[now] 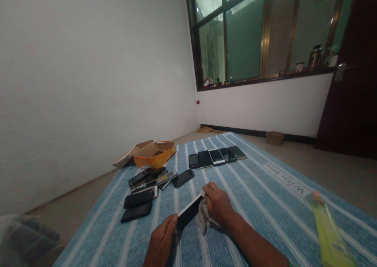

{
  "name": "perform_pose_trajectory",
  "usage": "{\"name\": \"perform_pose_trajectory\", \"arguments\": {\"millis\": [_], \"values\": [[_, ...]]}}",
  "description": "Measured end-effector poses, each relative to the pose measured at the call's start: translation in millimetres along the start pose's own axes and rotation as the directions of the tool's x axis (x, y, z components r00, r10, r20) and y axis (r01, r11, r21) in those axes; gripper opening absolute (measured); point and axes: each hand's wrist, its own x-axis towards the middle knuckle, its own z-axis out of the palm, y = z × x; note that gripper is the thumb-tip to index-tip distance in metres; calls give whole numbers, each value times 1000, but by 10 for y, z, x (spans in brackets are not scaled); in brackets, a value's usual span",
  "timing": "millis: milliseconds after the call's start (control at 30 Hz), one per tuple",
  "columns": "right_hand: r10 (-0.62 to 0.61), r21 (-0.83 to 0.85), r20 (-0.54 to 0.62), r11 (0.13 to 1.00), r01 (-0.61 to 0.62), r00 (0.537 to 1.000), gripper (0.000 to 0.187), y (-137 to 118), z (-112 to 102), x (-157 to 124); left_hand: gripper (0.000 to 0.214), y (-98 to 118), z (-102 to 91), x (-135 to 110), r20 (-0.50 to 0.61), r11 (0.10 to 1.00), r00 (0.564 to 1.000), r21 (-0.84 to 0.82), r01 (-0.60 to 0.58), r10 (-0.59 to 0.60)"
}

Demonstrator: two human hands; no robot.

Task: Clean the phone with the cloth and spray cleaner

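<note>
A phone (189,212) with a white edge and a dark face is held tilted above the striped cloth. My left hand (161,239) grips its near left end, thumb along the edge. At the far right end, my right hand (217,204) pinches a pale grey rag (203,216) against the phone, and the rag hangs down below the fingers. Just beyond the held phone lies a black phone (183,178). To the left is a loose pile of several old phones, including a keypad phone (166,176) and a black handset (137,212).
Several phones lie in a row at the back, among them a white-framed phone (216,156). An open orange box (154,157) stands behind the pile. A yellow-green bottle (331,231) is at right. Blue striped cloth (259,204) covers the surface. A plastic bag (26,237) sits lower left.
</note>
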Motion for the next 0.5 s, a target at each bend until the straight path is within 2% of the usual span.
{"name": "perform_pose_trajectory", "arguments": {"millis": [233, 400, 500], "values": [[39, 13, -5, 999, -39, 999, 34, 14, 25, 1, 58, 38, -11, -9, 18, 1000, 1000, 8, -2, 2], [159, 233, -71, 963, -139, 985, 41, 59, 24, 54, 56, 33, -11, -4, 15, 1000, 1000, 0, 6, -6], [245, 364, -53, 907, -210, 968, 37, 81, 23, 75, 55, 12, -6, 0, 2, 1000, 1000, -1, 0, 0]]}}
